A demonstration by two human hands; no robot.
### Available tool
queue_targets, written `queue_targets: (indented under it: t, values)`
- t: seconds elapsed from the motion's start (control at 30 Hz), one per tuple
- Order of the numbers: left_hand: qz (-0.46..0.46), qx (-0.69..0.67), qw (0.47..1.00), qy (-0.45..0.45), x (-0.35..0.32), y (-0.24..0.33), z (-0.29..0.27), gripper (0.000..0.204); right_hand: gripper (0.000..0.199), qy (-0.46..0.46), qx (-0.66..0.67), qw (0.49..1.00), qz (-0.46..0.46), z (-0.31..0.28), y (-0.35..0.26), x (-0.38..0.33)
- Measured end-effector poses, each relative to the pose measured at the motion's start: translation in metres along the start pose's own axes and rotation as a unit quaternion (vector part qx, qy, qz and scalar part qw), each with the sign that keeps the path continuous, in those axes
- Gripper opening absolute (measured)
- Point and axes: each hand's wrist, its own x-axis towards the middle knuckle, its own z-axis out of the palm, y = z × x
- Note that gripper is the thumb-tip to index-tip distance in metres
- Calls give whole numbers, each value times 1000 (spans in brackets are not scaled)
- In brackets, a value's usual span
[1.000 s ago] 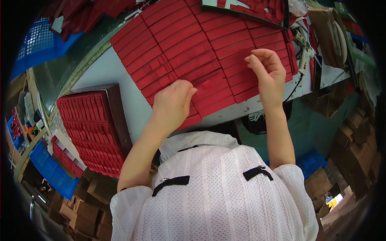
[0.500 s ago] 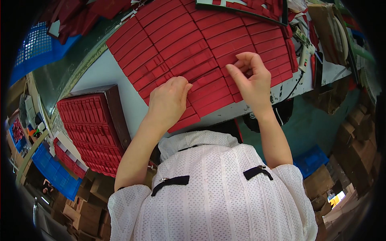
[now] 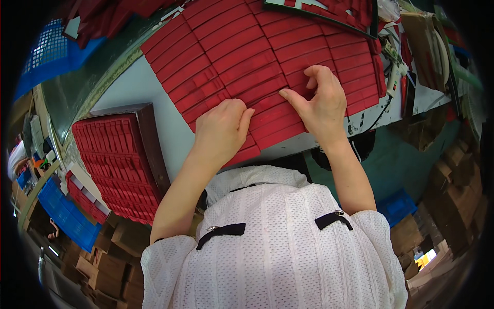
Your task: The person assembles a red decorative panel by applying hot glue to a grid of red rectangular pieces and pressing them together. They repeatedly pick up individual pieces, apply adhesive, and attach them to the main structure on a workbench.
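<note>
Rows of flat red boxes [image 3: 229, 49] lie packed side by side, covering much of the white table [image 3: 172, 121]. My left hand [image 3: 220, 126] rests on the near-left boxes, its fingers curled down and its thumb alongside. Whatever its fingertips grip, if anything, is hidden beneath the hand. To the right, my right hand [image 3: 324, 105] hovers over or lightly touches the near boxes, thumb apart from bent fingers. Nothing shows between them. Some boxes near my left hand have small raised bands across them.
Left of the boxes stands a dark box [image 3: 153, 149] filled with rows of red pieces [image 3: 113, 159]. A black-edged tray [image 3: 372, 23] of red pieces sits at the far right. Near it lie a power strip [image 3: 394, 77] and cable. Blue crates [image 3: 64, 213] and cartons [image 3: 105, 270] stand lower left.
The thumb of my right hand has shifted slightly left, and its fingers have spread a little wider from it. My left hand stays on the boxes, its thumb further out. The view has shifted slightly.
</note>
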Motion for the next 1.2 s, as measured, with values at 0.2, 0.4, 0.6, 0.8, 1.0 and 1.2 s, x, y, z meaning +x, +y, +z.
queue_targets:
  t: [0.2,0.4,0.6,0.8,1.0,1.2]
  values:
    - [35,89,995,25,1,-2,3,19,45,0,-8,1000,-5,0,0,0]
    - [195,185,962,-45,5,-3,-3,51,15,52,139,989,-2,-22,7,39]
    - [164,230,953,-111,11,13,-6,62,4,-144,-53,987,51,-63,15,145]
    - [233,109,966,-20,-16,-27,-4,49,6,-270,-89,959,-13,-50,58,163]
    - [142,-107,982,69,4,1,-13,27,10,-283,221,933,18,-75,40,147]
    - [-62,-484,873,-14,44,43,-30,19,9,-391,377,836,79,-79,4,102]
